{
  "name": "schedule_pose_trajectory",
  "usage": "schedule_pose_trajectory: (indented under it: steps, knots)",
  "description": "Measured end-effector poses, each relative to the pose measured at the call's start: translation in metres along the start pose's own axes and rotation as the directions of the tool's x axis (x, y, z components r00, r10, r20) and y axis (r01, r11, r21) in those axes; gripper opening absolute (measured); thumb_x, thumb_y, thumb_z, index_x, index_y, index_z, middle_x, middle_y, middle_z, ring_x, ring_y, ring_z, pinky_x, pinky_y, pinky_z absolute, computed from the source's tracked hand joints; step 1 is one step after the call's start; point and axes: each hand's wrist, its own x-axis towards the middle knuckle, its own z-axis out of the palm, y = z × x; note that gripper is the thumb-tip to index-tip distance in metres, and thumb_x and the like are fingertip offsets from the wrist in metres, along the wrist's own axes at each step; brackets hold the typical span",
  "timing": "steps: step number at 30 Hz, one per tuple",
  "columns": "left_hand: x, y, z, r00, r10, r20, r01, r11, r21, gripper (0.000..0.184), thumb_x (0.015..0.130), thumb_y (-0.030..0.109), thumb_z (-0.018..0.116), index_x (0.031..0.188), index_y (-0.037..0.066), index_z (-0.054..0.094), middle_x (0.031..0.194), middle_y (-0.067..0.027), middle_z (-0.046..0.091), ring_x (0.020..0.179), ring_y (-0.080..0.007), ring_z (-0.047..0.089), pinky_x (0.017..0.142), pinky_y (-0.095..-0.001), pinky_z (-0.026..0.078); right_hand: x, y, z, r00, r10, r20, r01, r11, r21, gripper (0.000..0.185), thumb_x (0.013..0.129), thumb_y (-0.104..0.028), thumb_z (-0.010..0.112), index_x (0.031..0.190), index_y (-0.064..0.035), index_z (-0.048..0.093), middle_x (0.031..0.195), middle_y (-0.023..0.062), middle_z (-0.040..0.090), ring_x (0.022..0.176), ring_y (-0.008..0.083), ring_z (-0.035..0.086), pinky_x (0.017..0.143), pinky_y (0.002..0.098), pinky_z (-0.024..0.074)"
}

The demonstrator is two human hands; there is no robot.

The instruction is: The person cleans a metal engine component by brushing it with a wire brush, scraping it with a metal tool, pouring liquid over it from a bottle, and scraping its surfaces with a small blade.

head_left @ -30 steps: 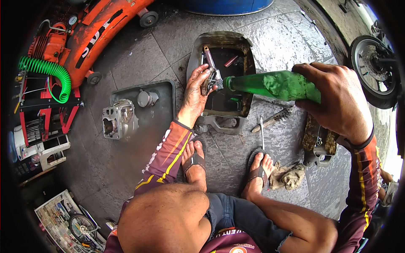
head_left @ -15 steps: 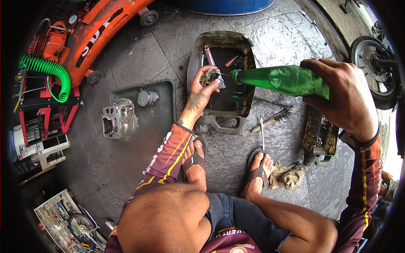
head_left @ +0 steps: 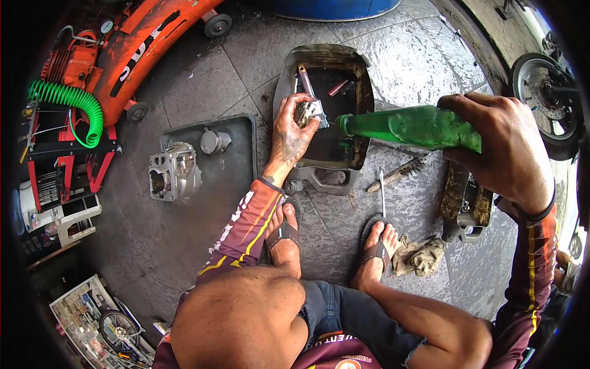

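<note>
My left hand [head_left: 291, 132] grips a small metal part [head_left: 309, 112] over the left side of a dirty grey basin [head_left: 284, 80]. In my right hand [head_left: 501, 144] is a green plastic bottle [head_left: 412, 126], lying nearly level with its open mouth close to the metal part. A thin trace of liquid seems to show between the mouth and the part. Dark liquid covers the basin's floor, where a metal pin [head_left: 305, 82] and a reddish piece [head_left: 337, 88] lie.
An engine cylinder [head_left: 174, 172] and a piston [head_left: 214, 141] sit on a grey tray [head_left: 249, 132] at left. Right of the basin are a brush [head_left: 399, 173], a screwdriver [head_left: 382, 190], a rag [head_left: 419, 256] and a second dirty container [head_left: 453, 203]. An orange compressor [head_left: 138, 55] stands upper left.
The bottle has drawn back slightly to the right since the first frame. My left hand has turned the metal part, now showing more of the back of the hand.
</note>
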Motion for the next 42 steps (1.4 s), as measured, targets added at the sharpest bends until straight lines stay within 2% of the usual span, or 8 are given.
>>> schedule_pose_trajectory:
  steps: [4, 7, 10, 25, 31, 34, 38, 42]
  knots:
    - [0.0, 0.002, 0.0, 0.998, 0.058, -0.014, -0.057, 0.998, 0.039, 0.041, 0.077, -0.003, 0.073, 0.113, 0.007, 0.056, 0.108, -0.0073, 0.061, 0.1, -0.0231, 0.062, 0.089, -0.0319, 0.049, -0.001, -0.002, 0.002, 1.0, -0.003, 0.011, 0.003, 1.0, 0.004, 0.039, 0.066, -0.013, 0.08, 0.103, -0.0069, 0.067, 0.087, 0.0123, 0.068, 0.083, 0.0333, 0.068, 0.072, 0.0438, 0.053]
    - [0.0, 0.005, -0.001, 0.979, -0.181, 0.094, 0.202, 0.926, -0.319, 0.028, 0.092, 0.02, 0.07, 0.113, 0.011, 0.054, 0.105, -0.0064, 0.064, 0.093, -0.0222, 0.065, 0.079, -0.0304, 0.054, -0.002, -0.001, 0.004, 1.0, -0.001, -0.024, 0.001, 1.0, -0.004, 0.039, 0.066, -0.014, 0.08, 0.102, -0.0072, 0.067, 0.087, 0.012, 0.068, 0.084, 0.0329, 0.068, 0.072, 0.0439, 0.053]
    - [0.002, 0.003, -0.008, 0.815, -0.419, 0.401, 0.566, 0.424, -0.707, 0.058, 0.098, 0.068, 0.034, 0.11, 0.014, 0.053, 0.103, -0.0073, 0.067, 0.086, -0.0206, 0.069, 0.063, -0.0347, 0.059, -0.001, -0.002, 0.003, 1.0, -0.018, -0.019, 0.018, 1.0, 0.016, 0.04, 0.066, -0.015, 0.08, 0.104, -0.0074, 0.067, 0.087, 0.0118, 0.068, 0.084, 0.0331, 0.068, 0.072, 0.0438, 0.053]
    - [-0.01, 0.009, 0.0, 0.851, -0.334, 0.406, 0.525, 0.519, -0.674, 0.036, 0.09, 0.008, 0.07, 0.122, 0.015, 0.054, 0.103, 0.0025, 0.058, 0.097, -0.0106, 0.06, 0.072, -0.0291, 0.055, 0.0, 0.002, 0.007, 0.999, -0.018, -0.029, 0.018, 1.0, 0.011, 0.04, 0.068, -0.016, 0.08, 0.105, -0.0073, 0.067, 0.089, 0.0117, 0.07, 0.082, 0.033, 0.069, 0.072, 0.0427, 0.0543]
    - [-0.007, 0.025, -0.007, 0.852, -0.371, 0.37, 0.522, 0.666, -0.533, 0.032, 0.095, 0.037, 0.065, 0.115, 0.014, 0.054, 0.098, -0.0003, 0.061, 0.078, -0.0143, 0.065, 0.054, -0.0257, 0.051, -0.002, -0.002, 0.007, 1.0, -0.008, 0.001, 0.008, 1.0, 0.008, 0.04, 0.068, -0.016, 0.08, 0.105, -0.0074, 0.068, 0.087, 0.0111, 0.07, 0.08, 0.0333, 0.069, 0.071, 0.0426, 0.0542]
    - [-0.002, 0.014, -0.011, 0.773, -0.407, 0.487, 0.615, 0.289, -0.734, 0.058, 0.098, 0.063, 0.044, 0.099, 0.007, 0.059, 0.089, -0.0058, 0.066, 0.075, -0.0184, 0.066, 0.052, -0.0345, 0.057, -0.002, -0.006, 0.004, 0.999, -0.004, 0.033, 0.003, 0.999, 0.032, 0.039, 0.068, -0.016, 0.079, 0.105, -0.0073, 0.068, 0.086, 0.0112, 0.069, 0.08, 0.0335, 0.069, 0.071, 0.0426, 0.054]
    - [0.001, 0.005, -0.003, 0.669, -0.622, 0.406, 0.592, 0.116, -0.797, 0.058, 0.089, 0.072, 0.052, 0.082, 0.015, 0.058, 0.073, -0.0034, 0.059, 0.071, -0.0308, 0.066, 0.066, -0.0571, 0.056, -0.003, -0.011, 0.005, 0.999, -0.024, 0.048, 0.021, 0.998, 0.056, 0.04, 0.068, -0.016, 0.079, 0.105, -0.0073, 0.068, 0.087, 0.0112, 0.069, 0.079, 0.0334, 0.069, 0.07, 0.0422, 0.0539]
    - [-0.002, 0.001, -0.004, 0.693, -0.658, 0.293, 0.6, 0.301, -0.741, 0.054, 0.081, 0.07, 0.066, 0.082, 0.017, 0.053, 0.072, -0.0005, 0.053, 0.071, -0.0186, 0.062, 0.061, -0.0457, 0.058, -0.001, -0.012, 0.005, 1.0, -0.013, 0.015, 0.013, 0.999, 0.033, 0.04, 0.068, -0.017, 0.08, 0.105, -0.0074, 0.068, 0.087, 0.0109, 0.069, 0.08, 0.0332, 0.069, 0.07, 0.0418, 0.0538]
